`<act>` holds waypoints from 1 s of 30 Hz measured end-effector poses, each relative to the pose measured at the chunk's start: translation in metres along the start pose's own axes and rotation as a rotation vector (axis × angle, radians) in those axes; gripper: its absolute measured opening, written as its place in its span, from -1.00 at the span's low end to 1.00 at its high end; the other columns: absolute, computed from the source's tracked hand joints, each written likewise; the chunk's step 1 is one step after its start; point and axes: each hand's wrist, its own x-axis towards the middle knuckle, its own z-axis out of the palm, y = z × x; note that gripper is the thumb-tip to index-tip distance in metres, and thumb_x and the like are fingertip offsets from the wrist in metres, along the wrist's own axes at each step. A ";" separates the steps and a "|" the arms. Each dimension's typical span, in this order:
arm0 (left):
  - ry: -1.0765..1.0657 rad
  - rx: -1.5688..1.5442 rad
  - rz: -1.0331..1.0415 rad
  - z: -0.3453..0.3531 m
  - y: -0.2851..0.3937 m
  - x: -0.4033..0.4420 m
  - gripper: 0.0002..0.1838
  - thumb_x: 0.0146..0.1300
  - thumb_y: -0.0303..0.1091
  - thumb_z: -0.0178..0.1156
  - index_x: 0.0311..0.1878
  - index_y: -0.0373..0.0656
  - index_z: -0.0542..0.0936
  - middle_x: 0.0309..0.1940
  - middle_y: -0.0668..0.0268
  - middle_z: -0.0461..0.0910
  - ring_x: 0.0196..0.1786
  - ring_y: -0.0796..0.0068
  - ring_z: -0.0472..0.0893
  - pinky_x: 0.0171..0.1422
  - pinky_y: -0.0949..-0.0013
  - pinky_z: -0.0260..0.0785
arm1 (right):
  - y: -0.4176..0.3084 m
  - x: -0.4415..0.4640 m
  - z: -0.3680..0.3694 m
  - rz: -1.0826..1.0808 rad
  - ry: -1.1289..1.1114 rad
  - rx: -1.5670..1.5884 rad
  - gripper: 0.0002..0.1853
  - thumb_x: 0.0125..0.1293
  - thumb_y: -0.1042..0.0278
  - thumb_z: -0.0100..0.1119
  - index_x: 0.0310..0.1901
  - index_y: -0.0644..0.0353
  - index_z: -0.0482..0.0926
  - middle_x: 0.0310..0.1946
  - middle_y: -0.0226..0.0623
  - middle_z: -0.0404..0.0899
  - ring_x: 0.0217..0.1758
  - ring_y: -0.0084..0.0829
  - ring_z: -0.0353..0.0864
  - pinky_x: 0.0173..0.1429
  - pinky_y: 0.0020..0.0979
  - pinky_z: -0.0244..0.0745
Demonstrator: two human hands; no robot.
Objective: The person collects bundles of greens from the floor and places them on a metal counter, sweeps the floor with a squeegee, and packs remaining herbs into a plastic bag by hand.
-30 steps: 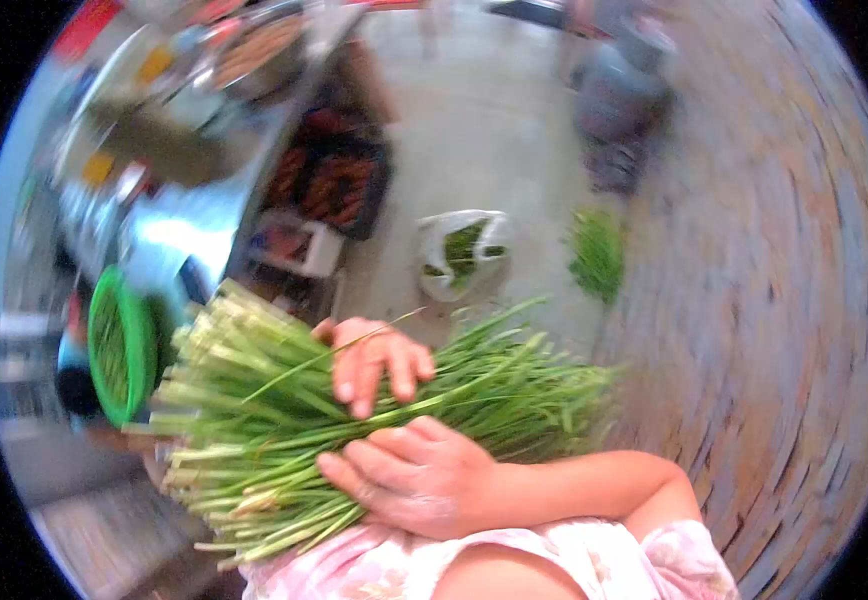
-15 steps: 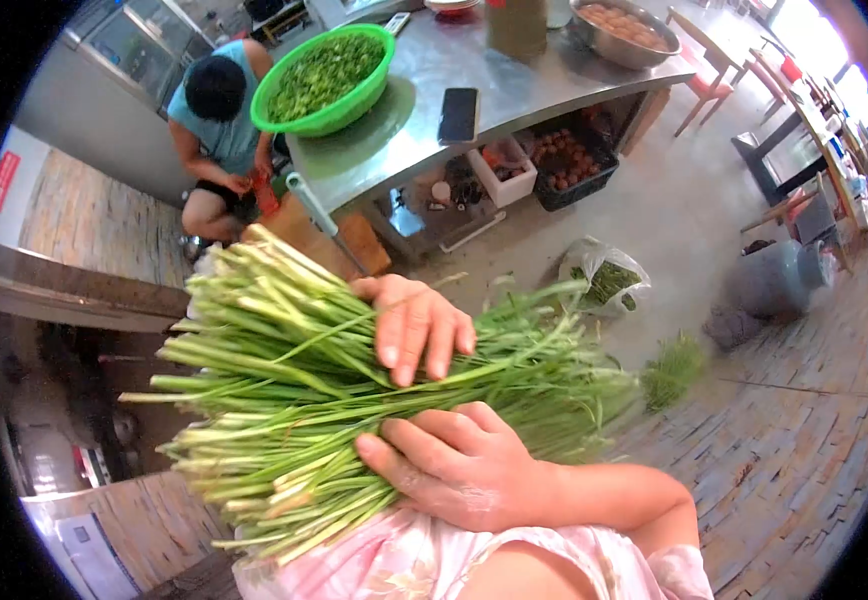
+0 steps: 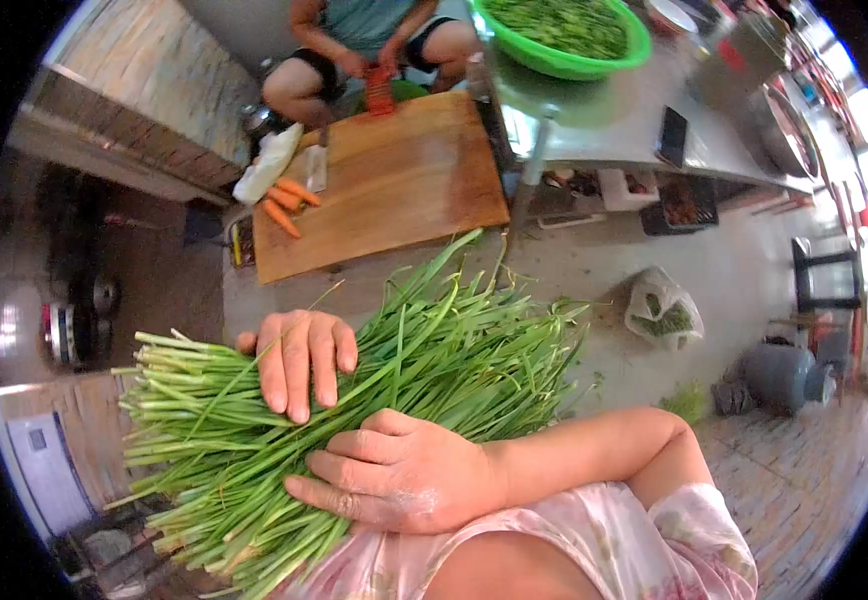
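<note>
A large bundle of garlic chives (image 3: 454,360) lies across my chest, pale cut stems to the left and green leaf tips to the right. My left hand (image 3: 299,360) curls over the bundle's far side near the stems, fingers bent down onto it. My right hand (image 3: 404,475) presses against the near side, its fingers wrapped partly round the stalks. Most of my left arm is hidden behind the chives. Just beyond the bundle stands a wooden board (image 3: 394,180) with several carrots (image 3: 289,205) and a pale, whitish item (image 3: 269,165) on its left edge.
Behind the board sits a person (image 3: 364,40) holding a red tool (image 3: 379,92). A steel table (image 3: 594,130) bears a green basin (image 3: 564,65) of chopped greens and a phone (image 3: 672,136). On the floor are a plastic bag (image 3: 664,310) of greens and a blue-grey cylinder (image 3: 784,375).
The view has swung, bringing the wooden board and carrots into sight and shifting the table to the right. My hands still clasp the chives, now lower and farther left in view.
</note>
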 end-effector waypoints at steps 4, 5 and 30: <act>0.012 0.149 -0.005 0.019 0.015 -0.011 -0.39 0.34 -0.08 -0.53 -0.18 -0.16 0.58 -0.23 0.20 0.59 -0.04 0.18 0.51 0.22 0.18 0.07 | 0.019 -0.002 -0.001 -0.063 -0.126 0.334 -0.40 -0.01 0.09 0.07 0.04 0.31 0.38 -0.10 -0.25 0.39 -0.09 -0.40 0.37 -0.11 -0.42 0.27; -0.010 0.176 -0.025 0.018 0.016 -0.014 -0.38 0.34 -0.07 -0.53 -0.17 -0.17 0.58 -0.22 0.19 0.59 -0.01 0.17 0.50 0.23 0.18 0.07 | 0.026 -0.003 -0.002 -0.077 -0.157 0.420 -0.41 0.01 0.09 0.06 0.04 0.32 0.38 -0.08 -0.23 0.39 -0.08 -0.39 0.38 -0.12 -0.41 0.27; 0.337 1.041 -0.153 0.125 0.088 -0.093 -0.30 0.31 0.02 -0.61 -0.09 -0.25 0.52 -0.16 0.15 0.55 -0.01 0.15 0.47 0.26 0.16 0.01 | 0.122 0.061 0.096 -0.567 -0.426 1.035 -0.61 0.05 0.36 0.05 -0.03 0.23 0.44 -0.14 -0.27 0.43 -0.16 -0.36 0.41 -0.16 -0.40 0.31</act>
